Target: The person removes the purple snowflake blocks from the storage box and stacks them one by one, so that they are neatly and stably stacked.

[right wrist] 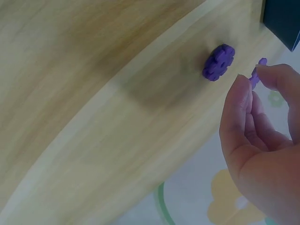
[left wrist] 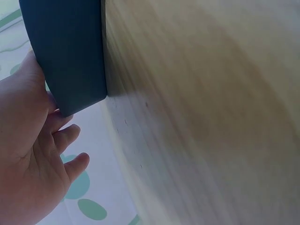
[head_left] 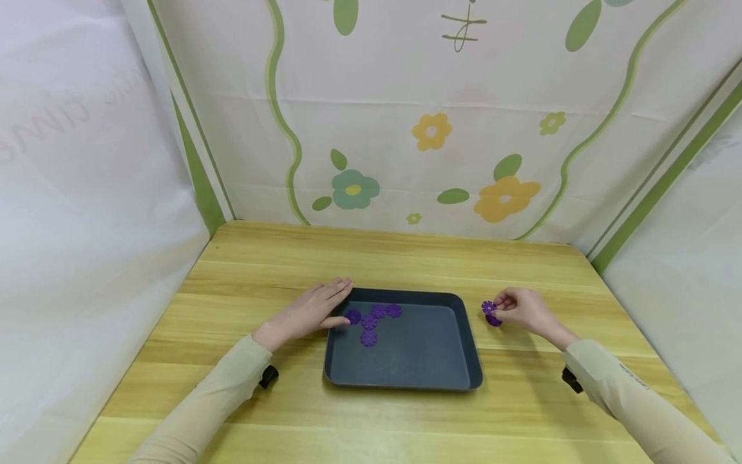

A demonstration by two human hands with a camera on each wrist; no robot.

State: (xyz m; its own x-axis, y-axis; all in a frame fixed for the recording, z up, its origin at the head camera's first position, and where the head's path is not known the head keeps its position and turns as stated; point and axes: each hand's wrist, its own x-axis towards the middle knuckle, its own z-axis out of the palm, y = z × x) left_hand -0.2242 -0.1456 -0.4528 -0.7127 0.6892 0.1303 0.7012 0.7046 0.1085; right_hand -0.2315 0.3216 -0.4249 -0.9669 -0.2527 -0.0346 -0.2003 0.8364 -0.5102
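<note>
Backdrop: white cloth at far side, printed with orange, teal and green flowers, leaves, wavy green lines; white side panels left and right.
Table: pale wood grain, spans the near and middle area, under everything.
Tray: dark grey, rectangular, raised rim, flat on table, between the two hands; holds five purple discs, right half of its floor bare.
Sleeves: light beige, both arms, coming in from near left and near right.
Left hand: at tray's far-left corner; fingers stretched out along the corner, thumb reaching over the left rim beside the leftmost disc; no disc in its grasp.
Right hand: right of tray, above table; thumb and forefinger pinch one purple disc.
Wrist devices: black, one under each wrist.
Discs in tray: five, purple, notched edges, far-left part; one near the left rim, others grouped just right of it, one nearer.
Held disc: purple, in right fingertips, tilted, clear of tray's right rim.
Table disc: purple, notched, on wood just under the right hand.
</note>
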